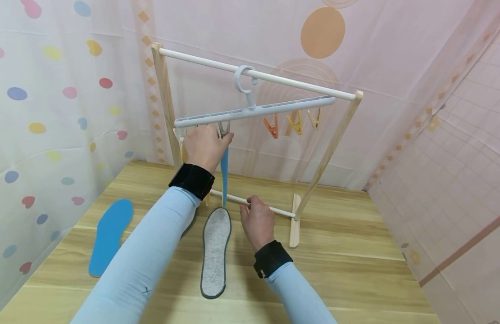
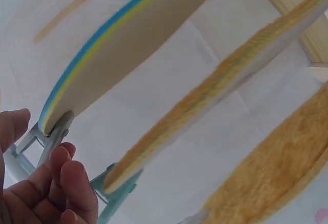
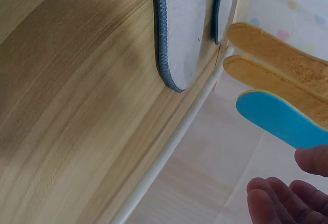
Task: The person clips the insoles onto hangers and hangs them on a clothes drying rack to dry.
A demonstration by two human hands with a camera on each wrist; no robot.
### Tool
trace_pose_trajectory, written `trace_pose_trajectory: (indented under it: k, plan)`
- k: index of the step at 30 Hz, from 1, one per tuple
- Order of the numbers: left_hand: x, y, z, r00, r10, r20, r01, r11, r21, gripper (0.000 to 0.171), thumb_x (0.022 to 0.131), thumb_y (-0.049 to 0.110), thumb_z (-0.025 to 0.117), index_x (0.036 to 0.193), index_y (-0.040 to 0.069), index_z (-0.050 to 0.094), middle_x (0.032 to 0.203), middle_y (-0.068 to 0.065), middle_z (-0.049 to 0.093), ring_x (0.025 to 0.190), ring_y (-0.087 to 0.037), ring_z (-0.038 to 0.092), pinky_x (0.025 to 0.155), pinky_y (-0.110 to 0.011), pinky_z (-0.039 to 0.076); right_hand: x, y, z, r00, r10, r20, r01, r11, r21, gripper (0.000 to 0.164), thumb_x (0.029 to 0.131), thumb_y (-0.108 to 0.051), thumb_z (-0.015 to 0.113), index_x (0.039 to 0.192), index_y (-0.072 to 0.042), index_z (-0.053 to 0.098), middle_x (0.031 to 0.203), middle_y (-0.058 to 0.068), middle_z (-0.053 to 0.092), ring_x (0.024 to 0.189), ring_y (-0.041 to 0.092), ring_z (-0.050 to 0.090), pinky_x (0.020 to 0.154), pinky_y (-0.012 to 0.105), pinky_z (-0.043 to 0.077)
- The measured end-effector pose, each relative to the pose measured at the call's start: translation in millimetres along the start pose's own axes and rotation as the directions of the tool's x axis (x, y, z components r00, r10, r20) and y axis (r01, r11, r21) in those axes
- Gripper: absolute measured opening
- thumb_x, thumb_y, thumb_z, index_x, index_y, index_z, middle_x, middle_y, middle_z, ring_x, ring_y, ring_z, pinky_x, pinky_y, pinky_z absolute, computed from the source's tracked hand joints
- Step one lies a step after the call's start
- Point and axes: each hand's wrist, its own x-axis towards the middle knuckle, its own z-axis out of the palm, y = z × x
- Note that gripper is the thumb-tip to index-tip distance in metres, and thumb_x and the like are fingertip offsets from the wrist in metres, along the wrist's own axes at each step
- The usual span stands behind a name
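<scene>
A blue insole [image 1: 224, 173] hangs from a grey clip [image 2: 57, 131] under a pale grey hanger [image 1: 270, 108]. My left hand [image 1: 205, 146] is at this clip, with thumb and bent fingers apart on either side in the left wrist view. Beside it hang two tan fuzzy insoles [image 2: 205, 98], one in a green clip [image 2: 110, 188]. My right hand [image 1: 259, 221] is low near the rack's bottom bar [image 1: 280, 211], its thumb and fingers parted around nothing. On the table lies a grey insole [image 1: 215, 252] with dark edging; another is mostly hidden by my left arm.
A wooden rack with a white top rod [image 1: 205, 60] bears the hanger. Orange, yellow and cream clips [image 1: 295, 122] dangle from its right half. Another blue insole [image 1: 111, 236] lies on the table [image 1: 347, 274] at left. Patterned curtains [image 1: 63, 90] surround the table.
</scene>
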Motion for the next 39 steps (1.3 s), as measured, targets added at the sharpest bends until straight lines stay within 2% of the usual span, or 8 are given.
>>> trace_pose_trajectory:
  k: [5,14,22,30,33,37,39]
  plan:
    - [-7.0,-7.1,1.7,0.999,-0.007,0.035,0.007,1.000,0.011,0.059,0.095,0.050,0.060,0.053,0.011,0.049,0.048,0.001,0.037,0.045,-0.019,0.043,0.041,-0.029,0.027,-0.2,0.9,-1.7,1.000,0.003,-0.001,-0.003,1.000,-0.002,0.021,0.090,-0.018,0.074,0.099,0.000,0.069,0.080,0.011,0.072,0.062,0.018,0.066,0.052,0.031,0.050]
    - [-17.9,-14.7,2.8,0.999,0.012,0.034,-0.013,1.000,0.025,0.060,0.094,0.055,0.059,0.053,0.011,0.055,0.049,-0.001,0.042,0.048,-0.021,0.046,0.042,-0.032,0.031,-2.6,6.2,-6.5,1.000,0.015,0.010,-0.015,1.000,-0.018,0.024,0.088,-0.021,0.076,0.098,0.000,0.070,0.083,0.013,0.073,0.065,0.019,0.067,0.055,0.032,0.051]
    - [-28.7,-20.6,3.3,0.998,0.037,0.058,-0.038,0.999,0.007,0.059,0.094,0.054,0.060,0.054,0.011,0.052,0.048,0.000,0.041,0.046,-0.018,0.043,0.042,-0.031,0.030,-5.3,9.9,-11.1,0.999,0.037,0.020,-0.037,0.998,-0.042,0.026,0.088,-0.023,0.076,0.099,0.000,0.071,0.080,0.009,0.071,0.065,0.019,0.066,0.056,0.032,0.050]
    - [-36.0,-30.5,6.8,0.996,0.042,0.081,-0.042,0.999,0.002,0.051,0.093,0.055,0.061,0.071,0.009,0.065,0.057,-0.005,0.056,0.051,-0.023,0.055,0.045,-0.036,0.041,-12.2,18.5,-14.6,0.994,0.090,0.059,-0.089,0.996,-0.019,0.026,0.089,-0.022,0.075,0.101,0.000,0.070,0.084,0.012,0.071,0.067,0.021,0.065,0.056,0.034,0.050]
    - [-39.7,-34.6,8.2,0.995,0.043,0.085,-0.043,0.999,0.003,0.053,0.093,0.054,0.062,0.065,0.010,0.061,0.055,-0.005,0.053,0.051,-0.023,0.054,0.044,-0.036,0.039,-14.2,22.8,-17.0,0.990,0.110,0.089,-0.110,0.994,-0.005,0.026,0.089,-0.021,0.075,0.103,0.000,0.070,0.088,0.013,0.072,0.071,0.022,0.066,0.058,0.035,0.050]
    - [-47.6,-40.4,10.5,0.995,0.044,0.089,-0.045,0.999,0.010,0.060,0.093,0.053,0.063,0.052,0.012,0.048,0.048,0.000,0.041,0.047,-0.020,0.045,0.042,-0.033,0.031,-16.9,27.0,-21.0,0.983,0.127,0.130,-0.128,0.992,-0.002,0.027,0.089,-0.021,0.073,0.106,0.001,0.070,0.092,0.015,0.072,0.077,0.023,0.068,0.062,0.036,0.052]
    - [-51.5,-43.2,12.6,0.995,0.047,0.089,-0.048,0.999,0.016,0.061,0.092,0.053,0.063,0.050,0.013,0.046,0.047,0.001,0.038,0.045,-0.020,0.044,0.040,-0.032,0.029,-18.6,28.4,-22.7,0.982,0.124,0.140,-0.123,0.992,-0.016,0.028,0.089,-0.021,0.073,0.106,0.000,0.070,0.094,0.015,0.072,0.079,0.024,0.068,0.063,0.036,0.053]
